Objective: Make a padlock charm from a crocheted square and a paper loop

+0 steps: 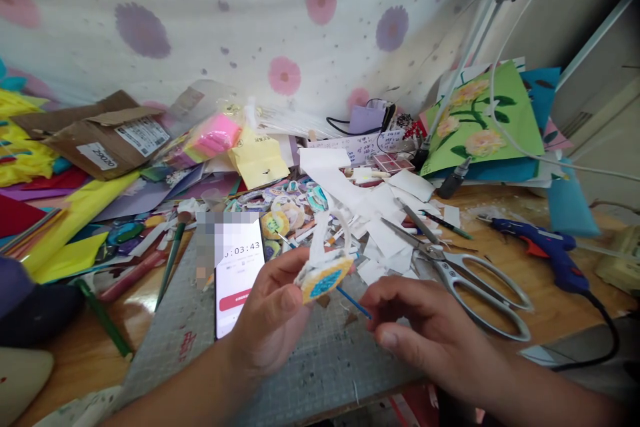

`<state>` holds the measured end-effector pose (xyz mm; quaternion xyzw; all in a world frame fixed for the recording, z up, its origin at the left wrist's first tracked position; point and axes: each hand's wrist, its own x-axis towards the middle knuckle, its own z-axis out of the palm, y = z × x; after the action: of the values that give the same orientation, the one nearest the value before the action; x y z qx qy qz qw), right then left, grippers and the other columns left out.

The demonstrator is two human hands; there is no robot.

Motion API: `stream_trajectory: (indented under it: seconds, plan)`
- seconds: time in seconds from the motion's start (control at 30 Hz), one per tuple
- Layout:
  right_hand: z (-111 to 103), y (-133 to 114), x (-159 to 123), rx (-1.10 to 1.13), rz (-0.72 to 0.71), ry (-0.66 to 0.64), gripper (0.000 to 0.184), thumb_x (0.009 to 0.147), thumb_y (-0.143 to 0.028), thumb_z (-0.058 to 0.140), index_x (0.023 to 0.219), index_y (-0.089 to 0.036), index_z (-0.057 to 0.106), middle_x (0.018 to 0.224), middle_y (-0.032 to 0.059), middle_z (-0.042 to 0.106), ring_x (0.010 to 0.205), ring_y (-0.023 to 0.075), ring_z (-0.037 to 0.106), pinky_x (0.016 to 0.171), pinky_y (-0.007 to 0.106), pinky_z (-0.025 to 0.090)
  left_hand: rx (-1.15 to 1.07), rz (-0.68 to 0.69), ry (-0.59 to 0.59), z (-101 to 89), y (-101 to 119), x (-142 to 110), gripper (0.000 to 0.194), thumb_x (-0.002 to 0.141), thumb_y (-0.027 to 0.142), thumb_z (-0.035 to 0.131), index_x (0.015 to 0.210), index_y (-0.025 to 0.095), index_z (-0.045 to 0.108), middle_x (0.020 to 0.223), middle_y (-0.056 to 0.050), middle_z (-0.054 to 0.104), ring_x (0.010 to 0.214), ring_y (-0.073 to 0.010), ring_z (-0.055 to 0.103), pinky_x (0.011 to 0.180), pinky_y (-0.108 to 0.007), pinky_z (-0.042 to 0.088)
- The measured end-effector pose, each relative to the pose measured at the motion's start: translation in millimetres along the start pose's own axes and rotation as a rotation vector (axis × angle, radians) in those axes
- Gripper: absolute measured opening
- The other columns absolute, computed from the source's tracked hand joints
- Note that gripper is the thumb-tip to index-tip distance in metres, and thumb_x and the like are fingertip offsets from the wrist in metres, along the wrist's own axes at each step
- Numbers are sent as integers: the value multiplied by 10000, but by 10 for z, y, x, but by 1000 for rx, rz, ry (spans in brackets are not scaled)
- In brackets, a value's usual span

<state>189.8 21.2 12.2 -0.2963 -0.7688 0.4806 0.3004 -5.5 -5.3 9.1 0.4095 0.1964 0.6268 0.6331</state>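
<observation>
Near the centre of the frame, a small yellow piece [327,280] with blue middle, tilted, pinched between thumb and fingers of the left hand [273,310]. In the right hand [420,320], below and right of the centre, seems to hold the end of a thin blue stick [353,301] with curled fingers; shaft passing behind the piece, far end hard to follow. Could perhaps bend the thin edge by too tight a pinch, or poke the back by a sudden push of the stick. Could also lose the piece among the paper scraps [373,270] through a loose hold. As for materials: roughly round shape, blue part grainy, white backing soft-looking; just above, a pale curved strip [320,240], cannot tell if joined. Partly behind the left hand, a smooth, flat phone [237,273], easy to knock by a wide forearm movement. Below both hands, a grey cutting mat [320,373] with gridded surface. Toward the right of the frame, shiny metal scissors [450,267] with parted blades, then a blue, plastic-looking glue gun [543,240]. At upper left, a creased cardboard box [75,140]; across the top, soft hanging cloth [215,7] with printed flowers.
</observation>
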Motion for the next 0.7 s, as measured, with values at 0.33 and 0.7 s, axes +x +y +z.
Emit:
stream_trajectory:
  seconds: [0.33,0.7]
  plan:
    - [53,108,15,-479,-122,187,149,854,-188,531,732,-178,615,590,-6,638,522,126,583,509,227,404,111,5,-8,-73,-31,-32,396,731,415,704,1065,203,691,1019,-59,712,864,-190,631,763,-261,481]
    - [-40,94,-46,-723,-490,215,197,854,-178,572,659,-175,551,534,-18,544,489,118,471,486,260,324,68,-31,-28,-31,-10,3,365,724,397,717,1025,190,711,918,-39,731,815,-145,638,742,-190,479]
